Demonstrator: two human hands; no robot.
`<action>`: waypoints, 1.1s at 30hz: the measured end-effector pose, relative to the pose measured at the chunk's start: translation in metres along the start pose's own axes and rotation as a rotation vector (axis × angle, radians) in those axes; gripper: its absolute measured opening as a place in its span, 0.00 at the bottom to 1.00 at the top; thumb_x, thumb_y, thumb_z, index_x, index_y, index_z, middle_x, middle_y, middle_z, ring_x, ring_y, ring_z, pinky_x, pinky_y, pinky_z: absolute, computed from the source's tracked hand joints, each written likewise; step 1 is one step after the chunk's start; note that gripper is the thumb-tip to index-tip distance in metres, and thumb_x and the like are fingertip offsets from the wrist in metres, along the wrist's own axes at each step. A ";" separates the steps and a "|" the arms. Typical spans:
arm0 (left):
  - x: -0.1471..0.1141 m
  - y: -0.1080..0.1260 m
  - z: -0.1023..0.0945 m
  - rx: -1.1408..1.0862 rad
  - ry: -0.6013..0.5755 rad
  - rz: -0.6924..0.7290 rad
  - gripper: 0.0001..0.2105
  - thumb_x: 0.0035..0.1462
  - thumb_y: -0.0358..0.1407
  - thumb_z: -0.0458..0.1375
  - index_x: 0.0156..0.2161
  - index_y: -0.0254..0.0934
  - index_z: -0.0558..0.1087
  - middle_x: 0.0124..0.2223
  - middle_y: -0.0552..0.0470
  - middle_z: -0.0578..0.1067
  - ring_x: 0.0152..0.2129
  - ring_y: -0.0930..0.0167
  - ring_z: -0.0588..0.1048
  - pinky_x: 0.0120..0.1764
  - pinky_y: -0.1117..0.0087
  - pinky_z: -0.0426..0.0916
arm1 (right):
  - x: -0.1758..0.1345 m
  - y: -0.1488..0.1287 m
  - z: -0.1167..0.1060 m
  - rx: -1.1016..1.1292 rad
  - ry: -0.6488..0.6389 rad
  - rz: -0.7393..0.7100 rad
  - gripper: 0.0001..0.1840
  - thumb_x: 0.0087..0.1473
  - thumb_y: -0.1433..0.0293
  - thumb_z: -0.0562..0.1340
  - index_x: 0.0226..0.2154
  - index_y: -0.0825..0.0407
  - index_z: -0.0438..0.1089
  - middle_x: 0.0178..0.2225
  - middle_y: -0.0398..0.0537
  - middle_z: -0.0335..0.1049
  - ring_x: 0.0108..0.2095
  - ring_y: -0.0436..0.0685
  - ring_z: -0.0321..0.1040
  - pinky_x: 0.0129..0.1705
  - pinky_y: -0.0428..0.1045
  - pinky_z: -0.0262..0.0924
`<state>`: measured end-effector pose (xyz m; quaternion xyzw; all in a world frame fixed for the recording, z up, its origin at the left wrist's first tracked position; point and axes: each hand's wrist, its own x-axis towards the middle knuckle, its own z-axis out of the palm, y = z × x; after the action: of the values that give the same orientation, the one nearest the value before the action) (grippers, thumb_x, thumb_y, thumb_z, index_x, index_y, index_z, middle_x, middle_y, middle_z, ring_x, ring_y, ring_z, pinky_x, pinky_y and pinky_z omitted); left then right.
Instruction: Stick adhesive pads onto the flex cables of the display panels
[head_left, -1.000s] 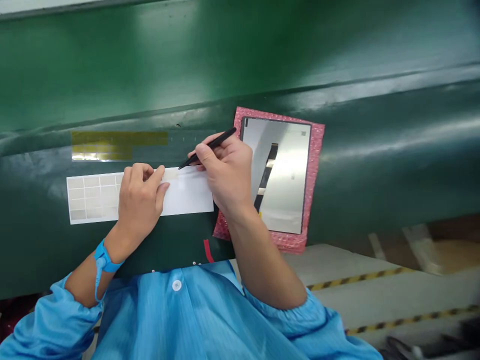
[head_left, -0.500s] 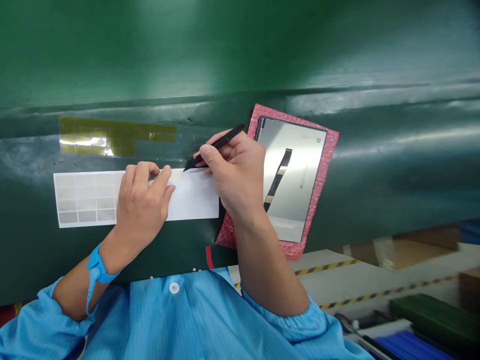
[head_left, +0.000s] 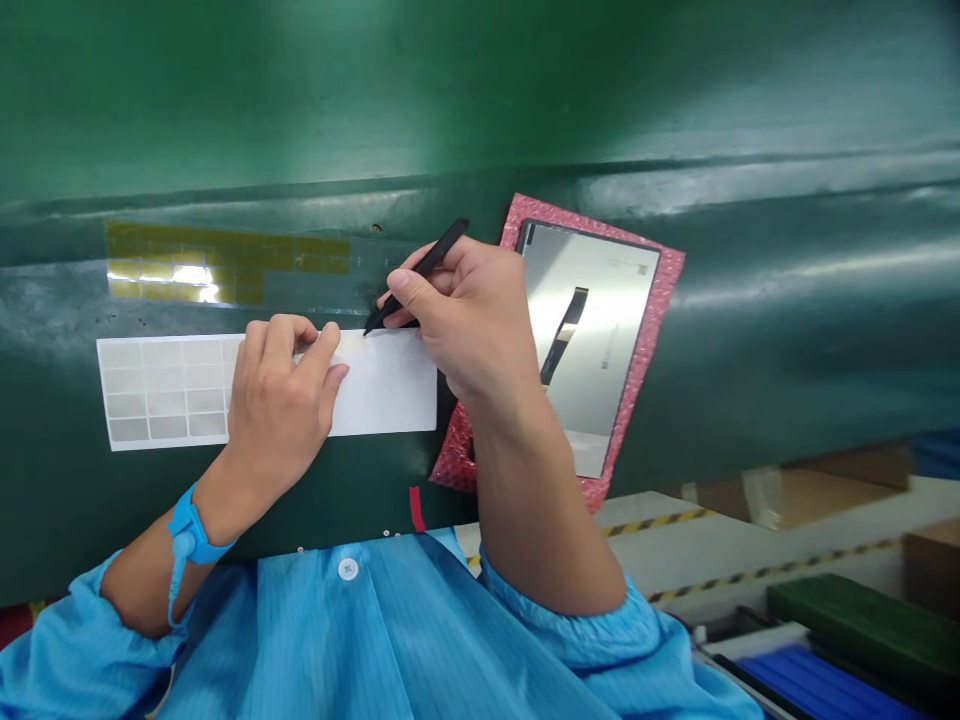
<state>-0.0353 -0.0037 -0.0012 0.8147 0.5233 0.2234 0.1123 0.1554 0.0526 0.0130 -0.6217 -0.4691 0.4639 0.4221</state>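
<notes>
Near the front edge of the tabletop [head_left: 750, 330], a white label sheet [head_left: 386, 385] is lying; the left hand [head_left: 281, 385] is resting on it, thumb and forefinger apart; the right hand [head_left: 476, 320] is gripping a black pen-like tool [head_left: 442, 248].

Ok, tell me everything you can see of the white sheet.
The white sheet, a long paper-like strip, lies flat on the table. Pale rectangles in four rows mark its left part; its right part looks mostly plain. The left hand rests across its middle, hiding some. A black tool in the right hand has its tip at the far edge; contact is unclear.
</notes>
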 end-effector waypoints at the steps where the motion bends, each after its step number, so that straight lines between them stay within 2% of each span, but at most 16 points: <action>1: 0.000 0.000 0.000 -0.001 -0.002 0.001 0.13 0.71 0.30 0.58 0.57 0.30 0.75 0.48 0.40 0.72 0.43 0.59 0.67 0.44 0.58 0.68 | 0.001 0.000 0.000 -0.008 -0.017 0.000 0.08 0.60 0.71 0.70 0.32 0.50 0.71 0.28 0.42 0.77 0.26 0.54 0.75 0.30 0.48 0.73; 4: 0.000 0.000 0.000 -0.003 0.002 0.006 0.13 0.70 0.30 0.59 0.57 0.29 0.75 0.48 0.40 0.72 0.42 0.59 0.67 0.44 0.58 0.68 | 0.002 0.001 0.000 -0.012 -0.052 -0.001 0.08 0.60 0.74 0.69 0.31 0.50 0.71 0.28 0.42 0.76 0.27 0.54 0.75 0.30 0.48 0.72; 9: 0.000 0.000 0.001 0.004 0.008 0.008 0.14 0.69 0.29 0.60 0.56 0.27 0.76 0.47 0.39 0.72 0.42 0.58 0.67 0.43 0.58 0.68 | 0.001 0.006 -0.004 0.010 -0.016 -0.013 0.08 0.63 0.74 0.68 0.32 0.50 0.72 0.29 0.42 0.77 0.26 0.52 0.75 0.29 0.47 0.72; 18: 0.000 0.001 0.001 0.000 0.012 0.011 0.14 0.69 0.29 0.60 0.56 0.27 0.76 0.47 0.38 0.72 0.42 0.58 0.66 0.43 0.58 0.68 | 0.001 0.012 -0.006 0.012 -0.041 -0.093 0.11 0.63 0.66 0.74 0.33 0.49 0.73 0.29 0.42 0.76 0.27 0.53 0.76 0.29 0.46 0.73; 25: 0.000 0.001 0.001 -0.001 0.008 0.011 0.13 0.69 0.30 0.60 0.56 0.27 0.76 0.47 0.38 0.72 0.42 0.58 0.67 0.43 0.57 0.69 | -0.001 0.010 -0.005 0.023 0.002 -0.096 0.09 0.63 0.70 0.72 0.33 0.49 0.73 0.29 0.42 0.76 0.28 0.53 0.77 0.28 0.45 0.74; 33: 0.000 0.001 0.001 0.004 -0.003 0.010 0.13 0.70 0.31 0.59 0.57 0.27 0.75 0.47 0.38 0.72 0.42 0.58 0.66 0.43 0.57 0.69 | -0.005 -0.002 -0.002 0.030 -0.015 0.019 0.08 0.61 0.74 0.71 0.31 0.51 0.73 0.28 0.43 0.78 0.28 0.53 0.78 0.29 0.45 0.74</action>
<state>-0.0341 -0.0043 -0.0015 0.8178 0.5195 0.2217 0.1103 0.1563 0.0478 0.0167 -0.6160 -0.4595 0.4796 0.4235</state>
